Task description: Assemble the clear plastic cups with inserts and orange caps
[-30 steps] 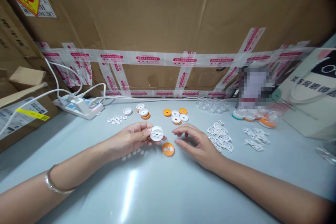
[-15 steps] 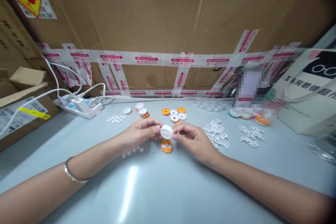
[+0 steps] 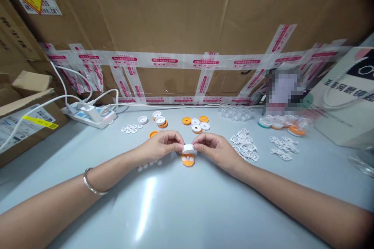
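Note:
Between my two hands is a white round plastic cap-like piece (image 3: 187,148), seen nearly edge-on. My left hand (image 3: 167,142) pinches its left side with thumb and fingers, and my right hand (image 3: 210,146) pinches its right side. Just below it on the table lies an orange round piece (image 3: 187,162) with small white parts in it. Behind my left hand an orange ring (image 3: 153,134) partly shows. Several small white round parts (image 3: 149,165) lie under my left wrist, partly covered by it.
Orange and white rings (image 3: 196,127) lie beyond my hands, with white caps (image 3: 160,120) and small white pegs (image 3: 131,128) to their left. Flat white gear-like frames (image 3: 244,146) and clear cups (image 3: 236,112) are on the right. A power strip (image 3: 90,116) sits at the back left.
The white round piece has tipped from showing its patterned face to nearly edge-on. Both hands still grip it. The whole view has shifted slightly.

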Demonstrator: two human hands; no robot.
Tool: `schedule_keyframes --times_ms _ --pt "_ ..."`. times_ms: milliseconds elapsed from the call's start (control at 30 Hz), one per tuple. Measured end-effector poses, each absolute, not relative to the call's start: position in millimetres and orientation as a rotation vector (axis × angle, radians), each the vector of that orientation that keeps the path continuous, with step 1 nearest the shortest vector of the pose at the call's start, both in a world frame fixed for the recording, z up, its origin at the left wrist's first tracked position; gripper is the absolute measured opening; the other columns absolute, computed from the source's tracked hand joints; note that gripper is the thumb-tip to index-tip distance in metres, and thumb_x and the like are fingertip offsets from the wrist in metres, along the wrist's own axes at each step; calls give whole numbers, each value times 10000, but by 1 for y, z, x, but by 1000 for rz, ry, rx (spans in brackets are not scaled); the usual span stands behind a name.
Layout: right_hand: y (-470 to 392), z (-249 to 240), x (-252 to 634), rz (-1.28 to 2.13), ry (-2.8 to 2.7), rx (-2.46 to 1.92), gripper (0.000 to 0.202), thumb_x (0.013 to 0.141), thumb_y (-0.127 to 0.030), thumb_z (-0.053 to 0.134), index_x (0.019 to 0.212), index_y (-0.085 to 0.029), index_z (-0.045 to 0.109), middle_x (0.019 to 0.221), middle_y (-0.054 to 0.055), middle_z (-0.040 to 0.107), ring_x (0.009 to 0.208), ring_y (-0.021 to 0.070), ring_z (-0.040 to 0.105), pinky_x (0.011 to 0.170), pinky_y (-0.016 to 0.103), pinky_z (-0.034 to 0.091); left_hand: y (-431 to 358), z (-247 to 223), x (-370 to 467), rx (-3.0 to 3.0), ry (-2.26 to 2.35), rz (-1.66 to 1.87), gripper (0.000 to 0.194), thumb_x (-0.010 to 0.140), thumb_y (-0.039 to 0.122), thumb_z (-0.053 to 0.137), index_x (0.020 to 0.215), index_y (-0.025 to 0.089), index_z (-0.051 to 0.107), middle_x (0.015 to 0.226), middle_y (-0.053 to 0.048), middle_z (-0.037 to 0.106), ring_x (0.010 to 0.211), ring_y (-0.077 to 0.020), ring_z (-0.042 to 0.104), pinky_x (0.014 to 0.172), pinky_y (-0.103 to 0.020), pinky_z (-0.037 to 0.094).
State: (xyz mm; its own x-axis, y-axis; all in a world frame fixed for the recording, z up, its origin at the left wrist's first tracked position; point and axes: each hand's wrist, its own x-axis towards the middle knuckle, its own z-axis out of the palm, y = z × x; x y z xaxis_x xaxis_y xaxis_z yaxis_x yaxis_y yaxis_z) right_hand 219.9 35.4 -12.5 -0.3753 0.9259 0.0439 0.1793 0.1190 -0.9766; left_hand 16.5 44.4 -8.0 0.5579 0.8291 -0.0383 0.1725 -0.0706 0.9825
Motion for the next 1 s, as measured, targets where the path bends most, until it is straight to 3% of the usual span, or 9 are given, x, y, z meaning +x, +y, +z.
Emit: schedule_keyframes --times_ms 300,1000 --pt "32 -13 217 1299 -1736 -1166 117 706 -288 592 695 -173 581 672 -22 562 633 114 492 605 241 371 49 -12 15 1641 829 623 92 759 212 613 781 123 613 747 -7 624 715 -110 556 686 -220 411" --pt "25 -10 217 1126 -1925 -1139 63 748 -214 566 692 -190 583 713 -10 588 674 135 502 641 261 377 38 1 13 2061 822 625 98 819 190 542 796 130 616 807 -41 624 758 -131 574 725 -237 444"
